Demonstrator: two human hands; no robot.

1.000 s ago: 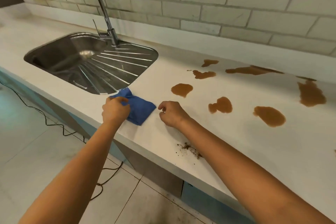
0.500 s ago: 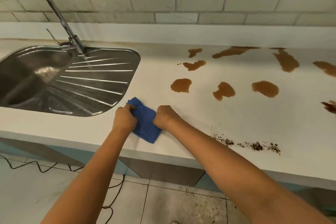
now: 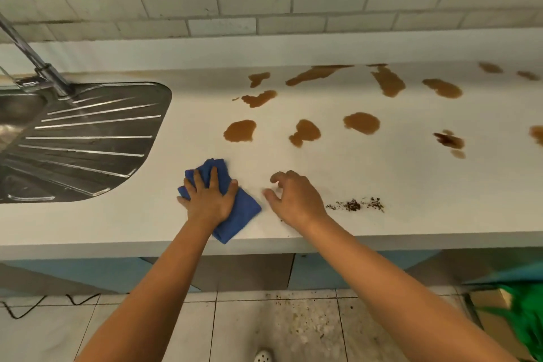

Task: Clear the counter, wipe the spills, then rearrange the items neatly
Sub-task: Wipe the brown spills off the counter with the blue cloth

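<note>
Wiping is the step in hand: the left hand (image 3: 210, 203) presses the folded blue cloth (image 3: 235, 214) flat on the white bench (image 3: 411, 185), fingers spread straight, near the front edge beside the sink (image 3: 88, 141). The right hand (image 3: 293, 200) hovers beside it, fingers loosely curled, holding nothing. Next, I judge, the cloth must slide toward the nearest brown spill (image 3: 240, 131), then the crumbs (image 3: 355, 204).

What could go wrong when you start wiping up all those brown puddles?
1. The blue cloth under the left hand looks small beside the many brown puddles, so it may smear them rather than soak them up.
2. The dark crumbs lie near the counter edge; a careless sweep could push them onto the floor.
</note>
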